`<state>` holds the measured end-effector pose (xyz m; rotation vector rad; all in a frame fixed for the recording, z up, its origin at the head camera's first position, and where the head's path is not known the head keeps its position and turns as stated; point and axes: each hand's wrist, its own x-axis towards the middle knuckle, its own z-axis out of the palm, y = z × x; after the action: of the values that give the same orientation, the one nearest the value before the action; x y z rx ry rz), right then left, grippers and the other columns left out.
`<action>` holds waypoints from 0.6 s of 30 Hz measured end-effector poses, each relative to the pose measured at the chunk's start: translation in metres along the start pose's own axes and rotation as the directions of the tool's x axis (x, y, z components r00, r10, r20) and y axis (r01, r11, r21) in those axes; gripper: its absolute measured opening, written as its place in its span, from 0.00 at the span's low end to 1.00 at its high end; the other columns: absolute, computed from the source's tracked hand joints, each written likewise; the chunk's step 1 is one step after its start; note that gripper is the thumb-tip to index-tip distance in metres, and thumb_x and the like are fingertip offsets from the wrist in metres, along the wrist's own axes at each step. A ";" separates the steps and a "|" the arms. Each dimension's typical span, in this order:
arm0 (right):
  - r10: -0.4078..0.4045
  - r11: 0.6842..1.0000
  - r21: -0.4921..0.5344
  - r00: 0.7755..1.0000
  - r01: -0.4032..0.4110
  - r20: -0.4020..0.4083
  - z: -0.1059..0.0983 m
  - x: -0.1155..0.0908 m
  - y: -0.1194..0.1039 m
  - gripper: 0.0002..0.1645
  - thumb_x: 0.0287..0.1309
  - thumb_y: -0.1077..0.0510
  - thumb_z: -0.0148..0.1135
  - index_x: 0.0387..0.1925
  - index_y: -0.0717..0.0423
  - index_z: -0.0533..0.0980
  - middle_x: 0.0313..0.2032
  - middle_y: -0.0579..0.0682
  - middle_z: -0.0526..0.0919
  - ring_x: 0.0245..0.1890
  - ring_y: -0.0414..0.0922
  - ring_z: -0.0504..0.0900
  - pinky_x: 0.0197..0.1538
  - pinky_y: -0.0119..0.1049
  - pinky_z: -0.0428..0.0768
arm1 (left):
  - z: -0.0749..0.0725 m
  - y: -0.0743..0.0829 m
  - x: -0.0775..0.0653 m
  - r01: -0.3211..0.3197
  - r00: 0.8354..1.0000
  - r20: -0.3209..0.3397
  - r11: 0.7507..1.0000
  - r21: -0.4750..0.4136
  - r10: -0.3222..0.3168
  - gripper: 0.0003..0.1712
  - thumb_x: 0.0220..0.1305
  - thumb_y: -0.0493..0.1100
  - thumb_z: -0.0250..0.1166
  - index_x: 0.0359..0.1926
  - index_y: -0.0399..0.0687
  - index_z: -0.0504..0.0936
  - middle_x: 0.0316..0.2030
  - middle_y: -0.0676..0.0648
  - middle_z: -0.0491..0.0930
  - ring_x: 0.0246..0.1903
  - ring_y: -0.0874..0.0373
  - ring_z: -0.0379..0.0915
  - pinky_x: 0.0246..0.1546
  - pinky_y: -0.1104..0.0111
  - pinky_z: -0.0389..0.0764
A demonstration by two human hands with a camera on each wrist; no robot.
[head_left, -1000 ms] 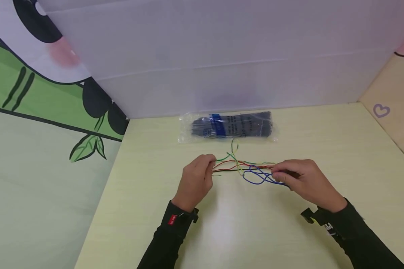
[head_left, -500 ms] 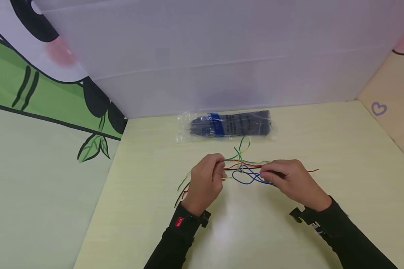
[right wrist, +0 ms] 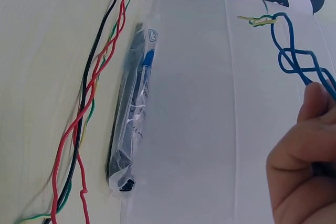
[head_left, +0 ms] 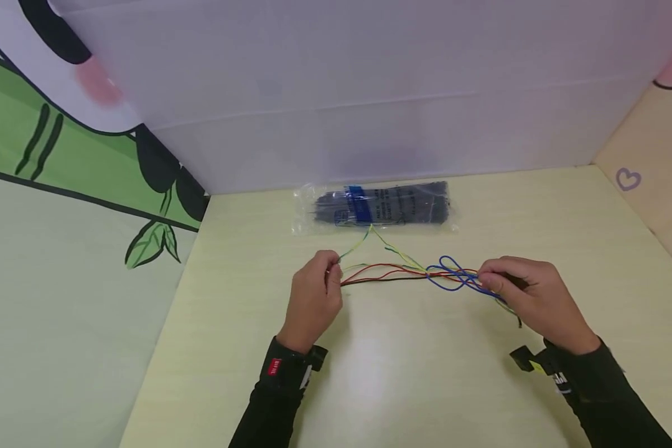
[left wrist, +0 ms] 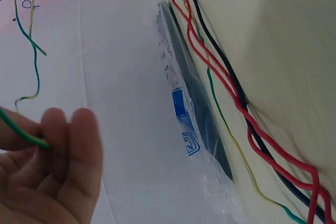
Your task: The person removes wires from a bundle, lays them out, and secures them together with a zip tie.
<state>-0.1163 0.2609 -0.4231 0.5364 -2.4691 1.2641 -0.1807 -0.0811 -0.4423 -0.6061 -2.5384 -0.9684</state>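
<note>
My left hand [head_left: 312,302] pinches a green-and-yellow wire [head_left: 364,238] between its thumb and fingers; in the left wrist view this wire rises from the fingertips in a thin bend. On the right, my right hand [head_left: 537,298] grips a looped blue wire [right wrist: 292,35]. At the tip of the blue loop, a yellow-green strand [right wrist: 262,22] crosses it in the right wrist view. Beneath both hands, red wires [right wrist: 59,150], a black wire [left wrist: 218,51] and another green-and-yellow wire [left wrist: 244,166] stretch across the table.
A clear plastic bag of dark cable ties [head_left: 409,204] with a blue label lies at the back of the table [head_left: 403,386]. A white cloth wall [head_left: 336,74] rises behind it. Printed panels stand at both sides.
My hands first shifted closer together, then spread apart. The green-and-yellow wire's upright loop has opened into a wide peak between them, and the blue loops have moved right with my right hand.
</note>
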 end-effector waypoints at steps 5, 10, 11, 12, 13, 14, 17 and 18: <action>-0.099 0.995 -0.004 0.993 0.099 -0.064 0.008 0.005 -0.005 0.20 0.49 0.74 0.69 0.37 0.48 0.83 0.30 0.43 0.83 0.24 0.30 0.71 0.26 0.24 0.69 | 0.009 0.008 -0.002 0.032 0.980 0.197 0.998 0.054 -0.042 0.22 0.70 0.36 0.54 0.63 0.48 0.69 0.27 0.55 0.74 0.23 0.63 0.64 0.26 0.72 0.69; -0.156 0.988 -0.031 0.986 0.154 -0.061 0.017 0.010 -0.014 0.19 0.47 0.74 0.70 0.37 0.49 0.84 0.29 0.41 0.83 0.25 0.28 0.70 0.28 0.22 0.67 | 0.015 0.018 0.000 0.037 0.962 0.269 0.998 0.056 -0.051 0.30 0.69 0.37 0.54 0.71 0.49 0.62 0.27 0.55 0.72 0.23 0.62 0.63 0.26 0.71 0.68; -0.151 0.988 -0.037 0.987 0.149 -0.053 0.018 0.011 -0.016 0.19 0.47 0.74 0.70 0.37 0.49 0.84 0.29 0.40 0.83 0.25 0.28 0.70 0.28 0.22 0.67 | 0.017 0.020 0.000 0.035 0.957 0.285 0.998 0.060 -0.050 0.30 0.69 0.37 0.54 0.71 0.49 0.61 0.27 0.54 0.71 0.23 0.61 0.63 0.26 0.71 0.67; -0.143 0.989 -0.042 0.989 0.141 -0.044 0.019 0.011 -0.017 0.20 0.47 0.73 0.70 0.37 0.48 0.83 0.29 0.39 0.82 0.25 0.27 0.70 0.28 0.22 0.67 | 0.018 0.022 0.000 0.034 0.952 0.301 0.997 0.068 -0.053 0.31 0.69 0.37 0.53 0.71 0.49 0.61 0.27 0.55 0.72 0.23 0.61 0.64 0.26 0.71 0.68; -0.143 0.989 -0.050 0.989 0.141 -0.037 0.020 0.011 -0.018 0.20 0.47 0.73 0.70 0.37 0.47 0.83 0.29 0.39 0.82 0.25 0.27 0.69 0.28 0.22 0.67 | 0.019 0.024 0.000 0.031 0.947 0.317 0.997 0.077 -0.054 0.31 0.69 0.38 0.54 0.72 0.48 0.60 0.27 0.55 0.72 0.23 0.62 0.65 0.26 0.71 0.68; -0.135 0.989 -0.058 0.990 0.133 -0.028 0.021 0.011 -0.019 0.20 0.48 0.73 0.70 0.37 0.46 0.83 0.29 0.37 0.82 0.26 0.27 0.70 0.29 0.21 0.67 | 0.020 0.025 -0.001 0.032 0.941 0.334 0.996 0.082 -0.057 0.32 0.69 0.39 0.53 0.72 0.48 0.59 0.28 0.55 0.73 0.24 0.62 0.66 0.27 0.71 0.69; -0.133 0.989 -0.068 0.991 0.132 -0.009 0.023 0.011 -0.021 0.20 0.48 0.73 0.70 0.37 0.46 0.83 0.30 0.38 0.83 0.26 0.27 0.70 0.29 0.21 0.68 | 0.024 0.028 -0.003 0.040 0.930 0.361 0.995 0.092 -0.071 0.36 0.69 0.41 0.54 0.75 0.49 0.53 0.32 0.54 0.76 0.26 0.61 0.69 0.28 0.71 0.71; -0.139 0.988 -0.070 0.990 0.138 -0.009 0.023 0.012 -0.022 0.19 0.48 0.73 0.70 0.37 0.47 0.83 0.30 0.39 0.83 0.26 0.27 0.70 0.29 0.21 0.68 | 0.024 0.029 -0.003 0.046 0.929 0.363 0.995 0.088 -0.075 0.38 0.69 0.41 0.55 0.76 0.51 0.51 0.34 0.54 0.78 0.27 0.62 0.70 0.29 0.71 0.72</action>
<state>-0.1190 0.2279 -0.4155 0.6665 -2.4082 1.1212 -0.1676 -0.0457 -0.4455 -0.7496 -2.9226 -0.8339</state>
